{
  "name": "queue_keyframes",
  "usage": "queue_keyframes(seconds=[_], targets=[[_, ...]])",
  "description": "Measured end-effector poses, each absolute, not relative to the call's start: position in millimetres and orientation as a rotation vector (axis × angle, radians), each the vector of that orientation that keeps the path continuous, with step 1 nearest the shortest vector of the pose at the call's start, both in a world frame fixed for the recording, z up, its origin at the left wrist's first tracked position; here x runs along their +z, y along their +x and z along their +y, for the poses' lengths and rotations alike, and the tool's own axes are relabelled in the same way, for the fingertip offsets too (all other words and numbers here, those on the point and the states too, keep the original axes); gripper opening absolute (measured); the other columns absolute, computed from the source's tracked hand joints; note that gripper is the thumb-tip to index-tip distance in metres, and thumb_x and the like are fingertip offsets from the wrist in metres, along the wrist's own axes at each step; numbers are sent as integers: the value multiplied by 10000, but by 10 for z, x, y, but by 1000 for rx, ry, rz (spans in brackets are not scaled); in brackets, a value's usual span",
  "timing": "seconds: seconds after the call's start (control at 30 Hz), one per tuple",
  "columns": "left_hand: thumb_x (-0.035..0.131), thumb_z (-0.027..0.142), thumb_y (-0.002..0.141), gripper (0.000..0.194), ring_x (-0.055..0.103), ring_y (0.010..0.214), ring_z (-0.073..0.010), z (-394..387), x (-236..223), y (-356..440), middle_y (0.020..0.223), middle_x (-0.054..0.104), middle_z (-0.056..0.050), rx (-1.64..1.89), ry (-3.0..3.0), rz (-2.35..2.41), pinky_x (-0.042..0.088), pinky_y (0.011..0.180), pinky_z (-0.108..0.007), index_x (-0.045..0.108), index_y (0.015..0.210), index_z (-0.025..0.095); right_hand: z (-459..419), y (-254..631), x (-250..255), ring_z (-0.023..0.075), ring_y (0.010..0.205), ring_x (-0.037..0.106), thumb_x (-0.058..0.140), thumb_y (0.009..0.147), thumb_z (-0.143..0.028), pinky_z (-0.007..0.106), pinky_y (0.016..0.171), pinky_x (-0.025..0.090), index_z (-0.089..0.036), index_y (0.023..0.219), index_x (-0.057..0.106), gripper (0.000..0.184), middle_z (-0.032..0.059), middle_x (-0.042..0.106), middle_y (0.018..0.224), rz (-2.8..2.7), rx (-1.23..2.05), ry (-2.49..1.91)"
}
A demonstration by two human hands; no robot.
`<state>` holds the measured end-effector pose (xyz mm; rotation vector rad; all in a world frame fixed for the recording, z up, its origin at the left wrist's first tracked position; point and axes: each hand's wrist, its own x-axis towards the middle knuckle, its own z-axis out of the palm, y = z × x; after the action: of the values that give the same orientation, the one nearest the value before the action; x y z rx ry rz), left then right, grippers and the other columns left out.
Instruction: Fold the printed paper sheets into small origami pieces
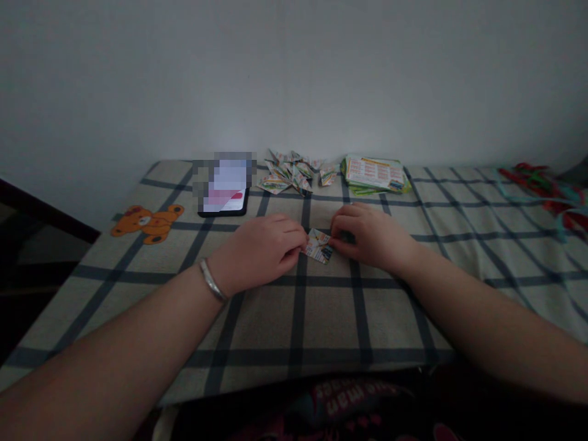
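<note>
A small folded square of printed paper (318, 246) lies between my hands on the checked tablecloth. My left hand (264, 250), with a silver bangle at the wrist, pinches its left corner. At the right corner, the thumb and fingers of my right hand (370, 236) close on the paper. Beyond my hands is a heap of folded paper pieces (289, 171) with pointed ends. To the right of that heap sits a stack of flat printed sheets (374, 173) with green edges.
A phone (225, 187) with its screen lit, partly blurred, lies left of the heap. An orange bear cutout (149, 223) rests near the cloth's left edge. Red and light-blue stringy material (546, 190) is at the far right. A white wall (294, 73) stands behind the table.
</note>
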<state>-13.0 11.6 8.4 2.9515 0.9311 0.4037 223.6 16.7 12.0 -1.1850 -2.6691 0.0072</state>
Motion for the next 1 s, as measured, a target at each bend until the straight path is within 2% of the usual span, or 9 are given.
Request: queue_keyframes(seconds=[0.17, 0.4, 0.57, 0.73, 1.0], targets=[[510, 186, 906, 180, 603, 964, -203, 90, 86, -99, 987, 680, -57, 369, 2955, 977, 472, 875, -354, 677, 973, 173, 179, 2230, 101, 211, 959, 572, 550, 903, -303, 324, 828, 417, -176, 968, 692, 201, 84, 649, 990, -2667, 66, -1160], [499, 232, 937, 186, 604, 963, -207, 87, 69, -95, 1010, 673, -44, 382, 2970, 972, 472, 856, -357, 661, 1019, 190, 187, 2215, 92, 209, 952, 578, 566, 882, -281, 324, 826, 428, -163, 915, 685, 171, 83, 660, 975, -2671, 76, -1127], [504, 235, 933, 276, 595, 1007, -209, 72, 44, -89, 1123, 629, -53, 375, 2947, 1015, 492, 861, -359, 617, 1184, 217, 178, 2214, 81, 203, 924, 580, 571, 889, -305, 320, 805, 433, -172, 880, 694, 182, 74, 675, 955, -2681, 48, -1050], [526, 241, 918, 343, 568, 1114, -252, 57, 22, -65, 1278, 570, -95, 388, 2979, 1068, 491, 932, -413, 589, 1251, 189, 190, 2206, 75, 206, 901, 586, 589, 875, -264, 323, 788, 441, -169, 889, 691, 140, 69, 686, 948, -2709, 15, -1007], [514, 239, 933, 348, 560, 1139, -243, 68, 4, -58, 1241, 623, -72, 389, 2969, 1004, 467, 989, -424, 569, 1271, 176, 155, 2168, 58, 208, 905, 578, 590, 830, -207, 316, 804, 439, -171, 836, 637, 59, 66, 667, 908, -2691, 134, -966]])
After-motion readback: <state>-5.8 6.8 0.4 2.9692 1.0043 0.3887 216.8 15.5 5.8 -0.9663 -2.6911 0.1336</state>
